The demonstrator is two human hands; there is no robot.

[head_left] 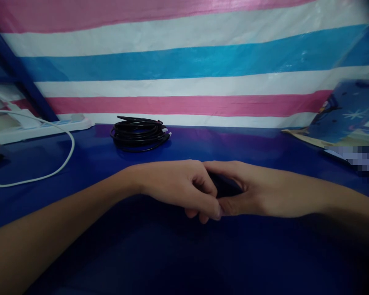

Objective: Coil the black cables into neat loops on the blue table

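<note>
My left hand [178,182] and my right hand [249,186] meet just above the blue tabletop [197,258]. The left is closed, with its index finger curled and its thumb pointing right. My right thumb tip touches the left thumb, and the right index finger runs in behind the left knuckles. A dark gap shows between the right thumb and index finger. The other right fingers are mostly hidden. Below the left hand peep two fingertips; which hand they belong to I cannot tell. No object shows in either hand. A coiled black cable [135,135] with light connector ends lies behind them.
At the back left is a white power strip [46,130] with a plug in it. A white cable [68,157] loops across the table's left side. A blue snowflake-patterned bag [341,112] stands at the right. Striped sheeting [184,61] hangs behind the table.
</note>
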